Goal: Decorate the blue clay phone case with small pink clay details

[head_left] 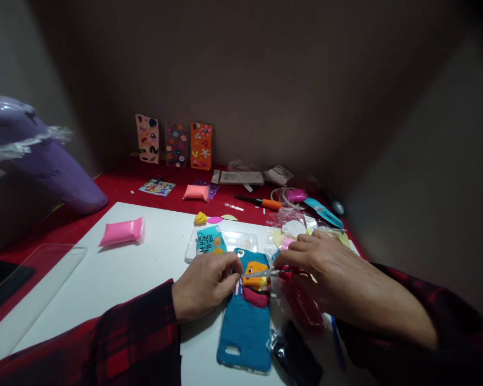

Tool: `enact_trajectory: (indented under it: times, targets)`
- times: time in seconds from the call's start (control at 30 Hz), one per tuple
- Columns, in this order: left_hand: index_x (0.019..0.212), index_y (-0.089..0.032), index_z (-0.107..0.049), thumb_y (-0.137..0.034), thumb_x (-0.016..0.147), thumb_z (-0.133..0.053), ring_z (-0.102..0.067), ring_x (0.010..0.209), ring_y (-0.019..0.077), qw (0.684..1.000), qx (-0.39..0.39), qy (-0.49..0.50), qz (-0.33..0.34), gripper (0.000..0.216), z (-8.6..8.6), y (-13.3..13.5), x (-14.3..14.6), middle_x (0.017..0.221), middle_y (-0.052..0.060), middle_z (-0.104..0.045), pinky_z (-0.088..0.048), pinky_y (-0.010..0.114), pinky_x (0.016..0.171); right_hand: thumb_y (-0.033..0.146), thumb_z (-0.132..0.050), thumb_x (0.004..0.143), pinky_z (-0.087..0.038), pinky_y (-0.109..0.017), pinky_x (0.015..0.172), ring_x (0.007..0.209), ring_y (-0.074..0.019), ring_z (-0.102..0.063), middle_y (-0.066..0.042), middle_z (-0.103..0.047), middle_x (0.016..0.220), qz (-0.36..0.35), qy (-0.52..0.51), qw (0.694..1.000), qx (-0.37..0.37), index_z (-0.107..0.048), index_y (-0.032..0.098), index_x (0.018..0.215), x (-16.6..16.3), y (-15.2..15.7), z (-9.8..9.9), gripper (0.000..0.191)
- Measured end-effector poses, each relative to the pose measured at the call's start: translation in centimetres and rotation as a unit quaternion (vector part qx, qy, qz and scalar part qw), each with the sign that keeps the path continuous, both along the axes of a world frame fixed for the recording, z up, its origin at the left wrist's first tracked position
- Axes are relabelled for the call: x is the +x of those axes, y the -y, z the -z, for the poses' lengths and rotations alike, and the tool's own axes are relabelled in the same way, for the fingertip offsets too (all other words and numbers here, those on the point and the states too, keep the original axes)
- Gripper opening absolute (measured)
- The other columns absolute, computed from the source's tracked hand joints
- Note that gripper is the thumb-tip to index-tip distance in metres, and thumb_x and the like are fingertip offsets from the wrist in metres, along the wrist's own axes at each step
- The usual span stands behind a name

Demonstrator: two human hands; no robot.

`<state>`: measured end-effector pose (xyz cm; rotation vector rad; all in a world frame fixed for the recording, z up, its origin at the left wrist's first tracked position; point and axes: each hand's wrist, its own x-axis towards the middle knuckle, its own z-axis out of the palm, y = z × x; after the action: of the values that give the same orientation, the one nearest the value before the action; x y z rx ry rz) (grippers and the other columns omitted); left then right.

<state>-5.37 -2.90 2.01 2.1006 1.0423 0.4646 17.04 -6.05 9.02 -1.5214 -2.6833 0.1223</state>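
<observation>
A teal clay-covered phone case (243, 335) lies on the white board, with an orange clay face (256, 276) and dark red clay (255, 296) on it. My right hand (314, 257) grips a pair of scissors (265, 273) by the red handle, the silver blades reaching left over the orange face. At the case's left edge, my left hand (209, 284) is closed in a pinch, its fingertips by the blade tips. Thin pink clay strips (239, 287) show just below those fingertips. What the pinch holds is too small to make out.
A pink clay packet (123, 232) lies left, near a clear phone case (44, 289). Behind my left hand are a blue card (210, 239) and yellow clay (200, 218). A black packet (295, 354) sits lower right. Decorated cases, including an orange one (201, 146), lean against the wall.
</observation>
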Motion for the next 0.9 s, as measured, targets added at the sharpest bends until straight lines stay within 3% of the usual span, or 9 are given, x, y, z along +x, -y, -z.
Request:
enact_trajectory:
  times: [0.27,0.9]
  targets:
    - [0.075,-0.019,-0.058,-0.015,0.078,-0.049,-0.044,0.051,0.0122,1.0,-0.008,0.006,-0.011,0.01,0.1,0.1,-0.2,0.055,-0.003,-0.051,-0.029,0.023,0.051,0.008,-0.057,0.075,-0.028,-0.033,0.071,0.073,-0.0171,-0.051,0.0,-0.06,0.069,0.016,0.0,1.0,-0.011,-0.063,0.024,0.074,-0.6,1.1,-0.1,0.018]
    - [0.078,-0.018,-0.058,-0.014,0.078,-0.048,-0.044,0.05,0.0121,1.0,-0.009,0.007,-0.007,0.011,0.1,0.1,-0.4,0.054,-0.004,-0.05,-0.029,0.023,0.05,0.014,-0.059,0.076,-0.026,-0.035,0.071,0.067,-0.0171,-0.047,0.001,-0.059,0.067,0.021,0.009,1.0,0.021,-0.061,0.025,0.072,-1.5,1.8,-0.1,0.012]
